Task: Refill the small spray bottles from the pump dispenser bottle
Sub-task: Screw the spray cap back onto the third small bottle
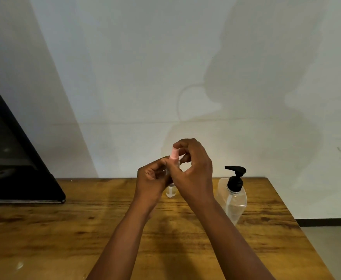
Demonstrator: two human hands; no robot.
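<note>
Scene: A person is working with both bare hands above a wooden desk (64, 229) that is standing against a pale wall (125, 57).
Left hand: The left hand (152, 176) is curling its fingers round the clear body of a small spray bottle (172, 167), holding it upright above the desk's far edge.
Right hand: The right hand (193, 168) is pinching the bottle's pink cap (174, 153) from above, thumb and fingertips closing on the cap's sides.
Bottle and grip: The small spray bottle is sitting between the two hands, its body mostly hidden inside the left fist and its pink cap rising just above that fist into the right hand's fingertips. Whether the cap is loose or seated cannot be told.
Second bottle: Another small clear bottle (170, 191) is standing on the desk near the far edge, just below and behind the hands, partly hidden by them.
Pump dispenser: The pump dispenser bottle (234, 201), clear with a black pump head, is standing upright near the desk's far right corner, just beside the right wrist and apart from it.
Left side: A dark screen (14, 158) is resting at the desk's far left edge.
</note>
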